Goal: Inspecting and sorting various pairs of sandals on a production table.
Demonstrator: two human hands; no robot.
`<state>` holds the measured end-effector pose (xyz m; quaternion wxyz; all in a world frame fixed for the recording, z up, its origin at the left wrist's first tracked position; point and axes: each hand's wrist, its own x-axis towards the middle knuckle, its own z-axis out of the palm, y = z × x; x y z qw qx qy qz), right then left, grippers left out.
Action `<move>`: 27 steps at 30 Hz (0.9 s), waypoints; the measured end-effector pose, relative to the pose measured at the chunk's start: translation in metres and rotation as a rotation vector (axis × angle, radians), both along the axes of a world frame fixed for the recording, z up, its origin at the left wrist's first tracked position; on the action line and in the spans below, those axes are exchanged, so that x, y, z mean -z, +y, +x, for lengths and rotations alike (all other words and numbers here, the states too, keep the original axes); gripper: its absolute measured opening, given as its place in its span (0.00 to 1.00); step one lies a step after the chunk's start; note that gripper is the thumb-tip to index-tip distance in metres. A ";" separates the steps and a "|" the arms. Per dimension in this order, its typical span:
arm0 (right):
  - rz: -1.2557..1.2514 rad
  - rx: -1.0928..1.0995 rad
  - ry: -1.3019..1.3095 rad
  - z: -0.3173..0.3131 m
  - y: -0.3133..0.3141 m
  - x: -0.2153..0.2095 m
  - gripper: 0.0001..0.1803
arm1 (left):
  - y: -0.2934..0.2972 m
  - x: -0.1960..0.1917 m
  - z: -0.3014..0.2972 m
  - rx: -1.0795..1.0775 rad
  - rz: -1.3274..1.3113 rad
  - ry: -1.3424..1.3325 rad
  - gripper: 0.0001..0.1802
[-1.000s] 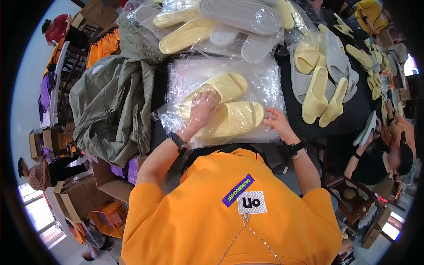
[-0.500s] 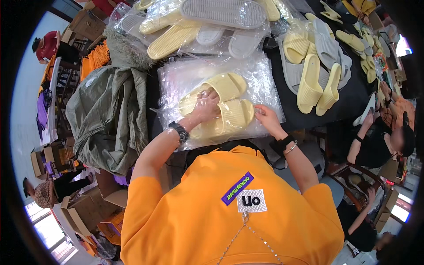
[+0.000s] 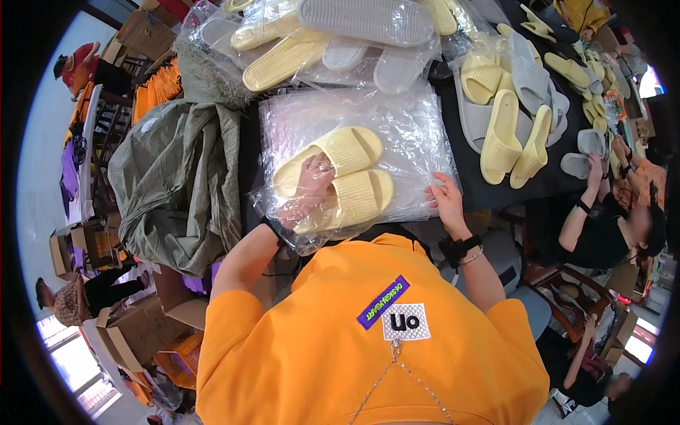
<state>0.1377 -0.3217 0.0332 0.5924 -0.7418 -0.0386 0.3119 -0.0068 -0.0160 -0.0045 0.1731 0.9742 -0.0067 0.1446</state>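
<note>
A pair of pale yellow slippers [image 3: 358, 195] lies side by side, toes to the right, on a stack of clear plastic bags [image 3: 407, 127]. My left hand [image 3: 312, 185] reaches in between them, its fingers closed on the inner edges of the slippers. Thin clear film wraps over the wrist and the heel ends, so the hand and slippers look to be inside one bag. Right of the toes, my right hand [image 3: 445, 195] has bent fingers pinching the film near the stack's right edge. How firmly it grips is hard to see.
Bagged yellow and grey slippers [image 3: 365, 25] are heaped at the table's far side. More loose slippers [image 3: 506, 134] lie on the black tabletop [image 3: 460, 170] to the right. A grey-green sack [image 3: 173, 184] stands left. Co-workers [image 3: 616, 227] sit along the right.
My left hand and the slippers have shifted left and slightly nearer me. My right hand has moved right, away from the toes.
</note>
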 end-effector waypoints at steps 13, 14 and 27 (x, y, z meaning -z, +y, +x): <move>-0.021 -0.163 0.044 0.050 0.050 -0.019 0.15 | -0.013 -0.068 0.021 0.288 0.033 0.018 0.25; -0.012 -0.174 0.029 0.052 0.054 -0.015 0.14 | -0.015 -0.068 0.024 0.295 0.038 0.016 0.24; -0.017 0.188 0.021 0.080 0.016 0.031 0.10 | 0.091 0.000 -0.079 -0.554 -0.313 0.013 0.18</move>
